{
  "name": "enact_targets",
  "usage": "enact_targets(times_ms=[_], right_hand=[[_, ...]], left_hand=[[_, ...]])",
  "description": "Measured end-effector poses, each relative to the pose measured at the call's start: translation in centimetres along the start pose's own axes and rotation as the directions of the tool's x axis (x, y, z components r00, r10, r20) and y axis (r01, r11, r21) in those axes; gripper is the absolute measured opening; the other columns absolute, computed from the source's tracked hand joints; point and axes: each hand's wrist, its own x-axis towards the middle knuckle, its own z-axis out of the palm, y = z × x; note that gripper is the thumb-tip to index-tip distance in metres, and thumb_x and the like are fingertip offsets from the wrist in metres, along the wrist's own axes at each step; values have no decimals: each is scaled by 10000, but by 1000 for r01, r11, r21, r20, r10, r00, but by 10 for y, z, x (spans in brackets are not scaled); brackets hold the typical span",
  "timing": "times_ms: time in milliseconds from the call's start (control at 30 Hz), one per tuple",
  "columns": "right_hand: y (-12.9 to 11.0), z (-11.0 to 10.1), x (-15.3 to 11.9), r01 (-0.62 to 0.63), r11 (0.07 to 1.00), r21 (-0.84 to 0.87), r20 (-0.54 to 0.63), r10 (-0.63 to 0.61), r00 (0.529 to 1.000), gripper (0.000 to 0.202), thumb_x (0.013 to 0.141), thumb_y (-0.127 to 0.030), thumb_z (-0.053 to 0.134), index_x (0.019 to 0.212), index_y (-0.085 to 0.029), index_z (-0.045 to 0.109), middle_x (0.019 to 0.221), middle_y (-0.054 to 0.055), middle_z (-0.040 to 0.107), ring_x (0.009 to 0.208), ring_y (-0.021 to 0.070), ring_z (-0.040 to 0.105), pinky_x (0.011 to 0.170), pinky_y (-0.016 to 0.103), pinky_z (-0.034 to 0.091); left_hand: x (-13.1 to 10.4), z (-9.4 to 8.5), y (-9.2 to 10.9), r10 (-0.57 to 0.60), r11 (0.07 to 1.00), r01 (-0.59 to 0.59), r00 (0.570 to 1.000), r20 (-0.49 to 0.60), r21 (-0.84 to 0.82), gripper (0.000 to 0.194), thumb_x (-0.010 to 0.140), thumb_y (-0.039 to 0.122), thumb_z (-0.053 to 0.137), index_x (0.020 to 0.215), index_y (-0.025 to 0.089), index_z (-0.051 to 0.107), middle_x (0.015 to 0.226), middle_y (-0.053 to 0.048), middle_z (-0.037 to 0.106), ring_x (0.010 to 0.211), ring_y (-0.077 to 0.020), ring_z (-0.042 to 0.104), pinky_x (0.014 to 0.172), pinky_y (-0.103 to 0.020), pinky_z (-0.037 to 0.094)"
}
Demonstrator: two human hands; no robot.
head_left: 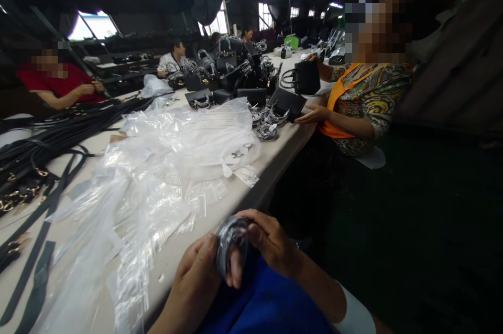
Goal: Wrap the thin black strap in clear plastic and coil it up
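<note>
Over my lap, beside the table edge, I hold a coiled dark strap in clear plastic wrap point(225, 244). My left hand point(198, 268) grips the coil from the left, with its thumb on the near side and fingers through the ring. My right hand point(273, 242) curls over the coil's top right, fingers bent against it. Clear plastic bags point(157, 166) lie in a heap on the table just beyond my hands. Similar wrapped coils point(267, 132) rest farther off, next to the black handbags.
Black handbags point(231, 64) are piled on the long pale table point(212, 226). Black straps with gold clasps point(43, 150) spread over its left side. At right a co-worker in an orange apron point(340, 95) handles a black handbag point(307, 78). Other people sit along the far side.
</note>
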Motion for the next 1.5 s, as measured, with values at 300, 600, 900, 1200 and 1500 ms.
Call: enact_targets(times_ms=[300, 600, 900, 1200, 1500], right_hand=[[-5, 33, -7, -134, 988, 77, 121, 124, 985, 284, 989, -354, 424, 1115, -172, 601, 746, 10, 621, 626, 111, 563, 653, 249, 478], [-30, 18, -13, -321, 947, 29, 169, 312, 935, 201, 819, -331, 689, 854, -145, 624, 676, -19, 591, 584, 97, 519, 562, 214, 415], [-33, 6, -7, -350, 929, -124, 66, 359, 931, 231, 825, -378, 658, 797, -148, 656, 666, -29, 560, 633, 102, 483, 593, 224, 386], [-29, 3, 2, -334, 917, -216, -28, 337, 941, 204, 719, -255, 748, 900, -175, 694, 765, -12, 669, 723, 132, 606, 677, 220, 449], [-23, -30, 17, -63, 946, -318, 354, 180, 918, 246, 810, -422, 706, 884, -193, 758, 861, 12, 743, 820, 141, 672, 775, 201, 459]], left_hand=[[28, -8, 31, 345, 936, -351, 896, -281, 29, 301, 899, 310, 572, 1159, 168, 626, 1108, -94, 660, 895, -167, 630, 848, -290, 513], [33, -40, -6, 434, 626, -253, 899, -60, 737, 249, 958, 295, 464, 1178, 203, 536, 1141, -85, 623, 1047, -213, 609, 919, -362, 477], [22, -50, -9, 267, 512, -220, 960, 89, 831, 232, 965, 303, 428, 1161, 213, 514, 1080, -80, 644, 961, -207, 628, 846, -336, 494], [3, -60, -25, 84, 415, -146, 989, 122, 898, 427, 924, 412, 483, 1315, 241, 469, 1209, -96, 642, 1062, -278, 613, 900, -374, 496], [1, -42, -18, -247, 792, 26, 927, 282, 610, 289, 919, 404, 526, 1107, 192, 578, 903, -27, 625, 839, -181, 571, 792, -284, 470]])
